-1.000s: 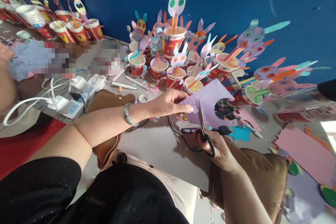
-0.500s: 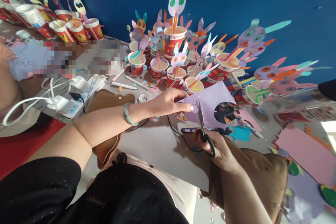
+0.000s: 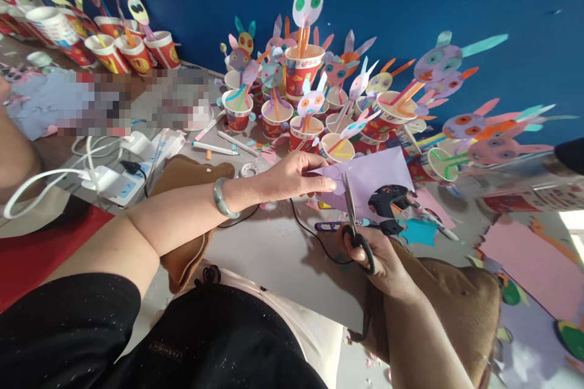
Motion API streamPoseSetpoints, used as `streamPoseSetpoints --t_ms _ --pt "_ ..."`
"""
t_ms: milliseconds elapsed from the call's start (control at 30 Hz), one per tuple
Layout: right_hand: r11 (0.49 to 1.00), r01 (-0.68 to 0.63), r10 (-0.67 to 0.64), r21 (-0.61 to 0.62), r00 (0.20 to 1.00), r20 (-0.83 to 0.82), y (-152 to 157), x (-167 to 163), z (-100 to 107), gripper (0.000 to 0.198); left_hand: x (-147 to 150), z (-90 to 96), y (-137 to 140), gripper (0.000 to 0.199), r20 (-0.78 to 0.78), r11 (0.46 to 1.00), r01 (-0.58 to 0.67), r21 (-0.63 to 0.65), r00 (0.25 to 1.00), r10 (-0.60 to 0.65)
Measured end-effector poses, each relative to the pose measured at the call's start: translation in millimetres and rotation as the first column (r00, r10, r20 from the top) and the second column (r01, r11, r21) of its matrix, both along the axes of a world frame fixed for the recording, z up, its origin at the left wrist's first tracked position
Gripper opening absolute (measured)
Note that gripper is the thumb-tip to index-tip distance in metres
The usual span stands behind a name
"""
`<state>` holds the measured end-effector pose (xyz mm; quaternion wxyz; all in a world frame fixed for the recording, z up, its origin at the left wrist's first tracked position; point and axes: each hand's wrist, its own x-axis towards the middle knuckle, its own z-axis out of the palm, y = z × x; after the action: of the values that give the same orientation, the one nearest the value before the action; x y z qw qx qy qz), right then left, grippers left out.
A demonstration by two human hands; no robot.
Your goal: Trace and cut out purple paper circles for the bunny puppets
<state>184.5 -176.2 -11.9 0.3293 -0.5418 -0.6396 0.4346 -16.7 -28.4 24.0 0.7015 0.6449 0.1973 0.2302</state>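
Note:
My left hand (image 3: 298, 177) pinches the left end of a sheet of purple paper (image 3: 376, 173) between thumb and fingers. Small circles are drawn on the paper near my thumb, and a rounded piece has been cut from its lower right edge. Black-handled scissors (image 3: 359, 243) are in my right hand (image 3: 385, 261), with fingers through the handle loops. Their blades point up and meet the paper just right of my left thumb. A blue patterned pen (image 3: 331, 227) lies on the table below the paper, and a blue-green paper scrap (image 3: 418, 231) rests to its right.
Red paper cups (image 3: 305, 134) with paper rabbit heads crowd the table's back along the blue wall. A power strip with white cables (image 3: 123, 182) lies left. Brown cushions (image 3: 447, 304) flank the work area. Pink paper (image 3: 536, 261) and a clear container (image 3: 524, 188) are at right.
The purple paper has turned slightly in my left hand, its right end swinging a little. Both hands stay almost in place, and the arm at the far left edge has shifted.

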Motion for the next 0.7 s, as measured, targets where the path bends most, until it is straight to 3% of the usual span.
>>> streamPoseSetpoints --t_ms 400,700 --pt "1.000 0.005 -0.005 -0.017 1.000 -0.006 -0.4 -1.5 1.2 0.066 1.0 1.6 1.3 0.021 0.000 1.000 -0.031 0.004 1.000 0.031" --pt "1.000 -0.006 0.005 -0.022 1.000 -0.027 0.9 -0.4 -7.7 0.064 3.7 -4.9 -4.4 0.033 0.052 0.998 0.004 -0.061 0.999 0.000"
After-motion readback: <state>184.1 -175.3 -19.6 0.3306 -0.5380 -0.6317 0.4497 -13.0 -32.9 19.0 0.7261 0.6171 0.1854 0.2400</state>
